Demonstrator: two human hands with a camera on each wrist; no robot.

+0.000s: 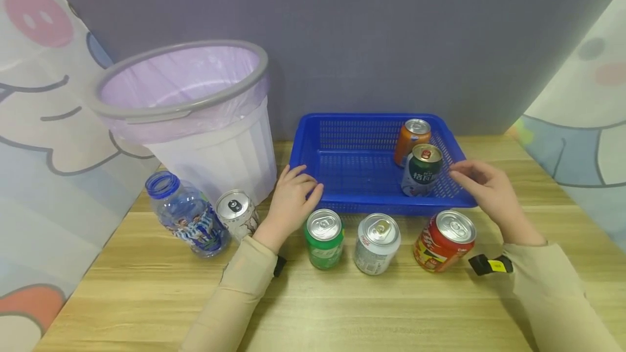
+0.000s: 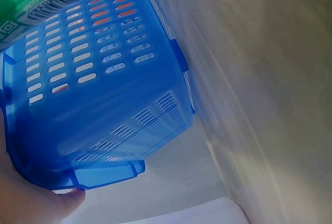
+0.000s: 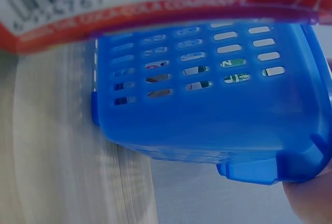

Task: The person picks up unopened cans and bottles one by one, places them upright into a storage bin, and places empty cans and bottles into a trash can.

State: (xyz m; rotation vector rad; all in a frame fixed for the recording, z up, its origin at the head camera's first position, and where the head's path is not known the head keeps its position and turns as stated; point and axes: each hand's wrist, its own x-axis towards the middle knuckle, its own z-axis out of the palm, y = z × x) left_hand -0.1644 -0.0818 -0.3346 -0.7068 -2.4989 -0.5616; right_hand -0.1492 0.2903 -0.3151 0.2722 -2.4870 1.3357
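A blue plastic basket [image 1: 342,200] stands on the table; in it, at the right, are an orange can [image 1: 405,143] and a green-and-grey can [image 1: 421,173]. My left hand [image 1: 293,197] holds the basket's left front corner, thumb over the front rim. On the opposite side my right hand [image 1: 489,189] grips the right rim, thumb and fingertips bent inward beside the cans. Just before the basket stand a green can [image 1: 325,246], a white-and-silver can [image 1: 375,249] and a red Coca-Cola can [image 1: 435,246]. The red can [image 3: 181,11] crosses the top of the right wrist view.
A white bin [image 1: 220,151] with a lilac liner stands at the back left. Before it are a clear plastic bottle [image 1: 188,216] with a blue neck and a pale patterned can [image 1: 239,219], close to my left wrist. A grey panel [image 1: 391,42] rises behind the basket.
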